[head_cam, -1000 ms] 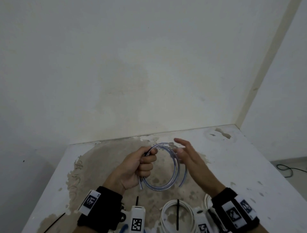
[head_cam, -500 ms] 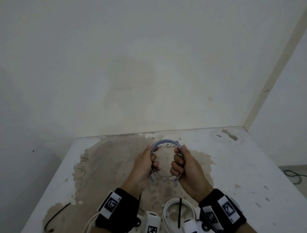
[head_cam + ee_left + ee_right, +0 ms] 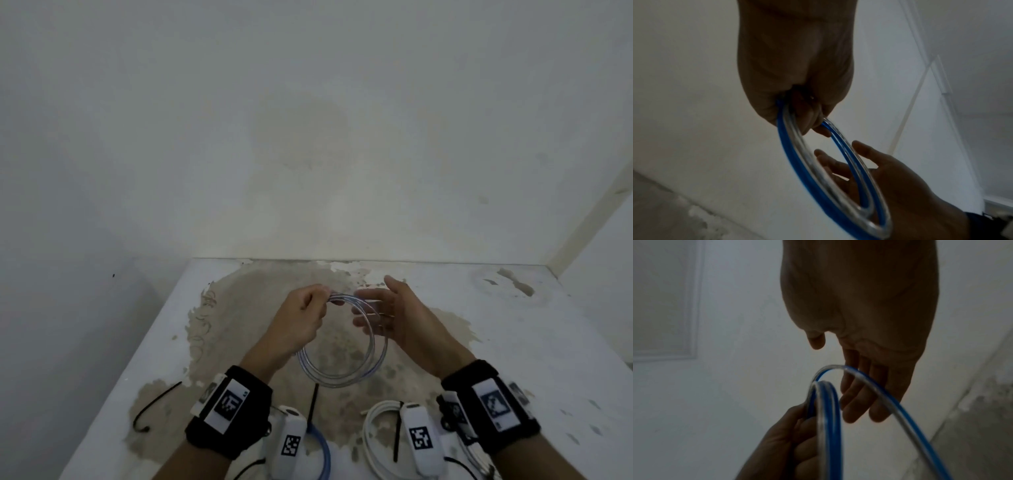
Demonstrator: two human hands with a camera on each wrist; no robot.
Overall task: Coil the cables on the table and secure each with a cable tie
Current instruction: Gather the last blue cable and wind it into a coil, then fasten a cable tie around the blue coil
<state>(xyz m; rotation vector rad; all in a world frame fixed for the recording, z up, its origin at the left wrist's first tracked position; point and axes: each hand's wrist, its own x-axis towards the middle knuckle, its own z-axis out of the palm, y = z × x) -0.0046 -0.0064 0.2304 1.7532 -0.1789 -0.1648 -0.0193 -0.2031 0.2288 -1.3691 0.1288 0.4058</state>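
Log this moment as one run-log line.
left hand: grips clear-blue cable coil | right hand: open beside coil | coil: untied, above table | white coil: tied

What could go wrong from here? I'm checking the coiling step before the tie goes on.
Only the left hand grips the clear-and-blue cable coil; the right hand is open beside it, so the loops may spring apart. One turn already bows away from the bundle in the right wrist view. The loose black cable tie lies off to the left, a reach away.

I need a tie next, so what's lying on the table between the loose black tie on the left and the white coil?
In the head view, between the loose black cable tie and the white coil lie another black tie and a blue cable, partly hidden by the wrist cameras.
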